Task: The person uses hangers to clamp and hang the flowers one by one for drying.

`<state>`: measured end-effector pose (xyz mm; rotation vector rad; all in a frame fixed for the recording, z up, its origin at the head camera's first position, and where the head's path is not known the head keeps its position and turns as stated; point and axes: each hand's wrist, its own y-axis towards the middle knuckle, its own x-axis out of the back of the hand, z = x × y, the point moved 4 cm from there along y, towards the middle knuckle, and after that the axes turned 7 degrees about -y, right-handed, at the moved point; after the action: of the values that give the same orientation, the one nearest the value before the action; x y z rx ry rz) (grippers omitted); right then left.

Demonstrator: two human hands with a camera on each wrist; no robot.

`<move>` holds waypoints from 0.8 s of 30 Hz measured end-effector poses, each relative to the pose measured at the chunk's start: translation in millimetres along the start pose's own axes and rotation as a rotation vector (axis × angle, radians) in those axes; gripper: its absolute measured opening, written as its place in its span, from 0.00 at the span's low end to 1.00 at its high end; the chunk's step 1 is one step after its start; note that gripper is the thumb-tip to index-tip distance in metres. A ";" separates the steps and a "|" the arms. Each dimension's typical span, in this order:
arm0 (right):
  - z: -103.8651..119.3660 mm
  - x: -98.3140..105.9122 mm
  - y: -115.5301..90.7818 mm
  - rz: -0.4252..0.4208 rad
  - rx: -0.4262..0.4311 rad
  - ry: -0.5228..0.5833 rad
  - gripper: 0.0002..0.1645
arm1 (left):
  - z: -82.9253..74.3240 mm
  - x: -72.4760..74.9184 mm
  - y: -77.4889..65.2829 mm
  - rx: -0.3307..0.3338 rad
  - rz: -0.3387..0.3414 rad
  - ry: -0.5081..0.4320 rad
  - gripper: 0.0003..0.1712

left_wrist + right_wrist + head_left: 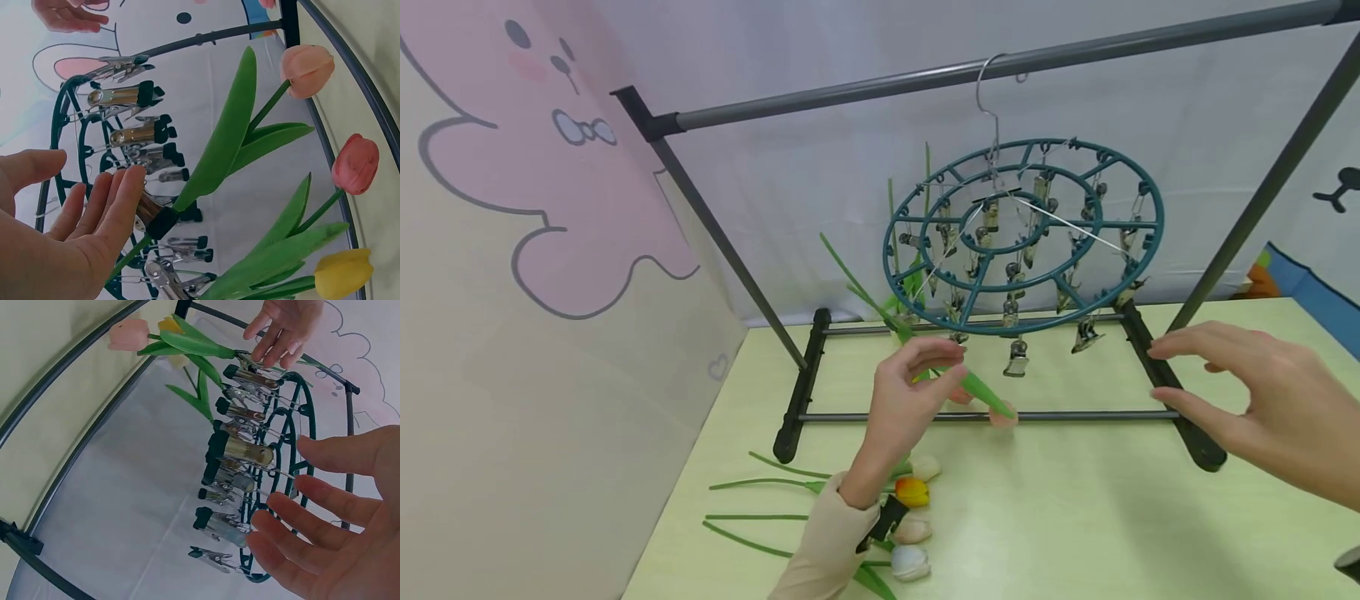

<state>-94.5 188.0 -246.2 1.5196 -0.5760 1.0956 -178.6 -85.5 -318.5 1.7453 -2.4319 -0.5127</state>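
Head view: left hand (908,390) and right hand (1273,400), fingers loosely spread, near one hanger (1000,250); four tulips (912,492) lie below.

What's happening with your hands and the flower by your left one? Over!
Left hand beside peach tulip; right hand empty. Tulip held by metal clip. Other clips hang close, maybe in the way.
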 end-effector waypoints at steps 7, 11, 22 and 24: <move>-25.2 -7.9 -7.1 0.044 -0.066 -0.040 0.28 | 0.5 -17.9 0.0 0.014 0.036 -0.002 0.16; -42.0 -13.7 -11.6 0.070 -0.121 -0.081 0.28 | 3.2 -30.9 -0.6 0.046 0.057 -0.064 0.17; -98.1 -30.5 -22.5 0.028 -0.160 -0.054 0.26 | 11.8 -68.0 3.7 0.025 0.120 -0.025 0.26; -108.2 -36.8 -23.6 0.076 -0.191 -0.053 0.27 | 14.0 -72.0 5.9 0.051 0.133 -0.018 0.26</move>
<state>-126.7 288.8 -295.4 1.3734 -0.7589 1.0292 -163.6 -13.6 -321.8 1.5891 -2.5729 -0.4581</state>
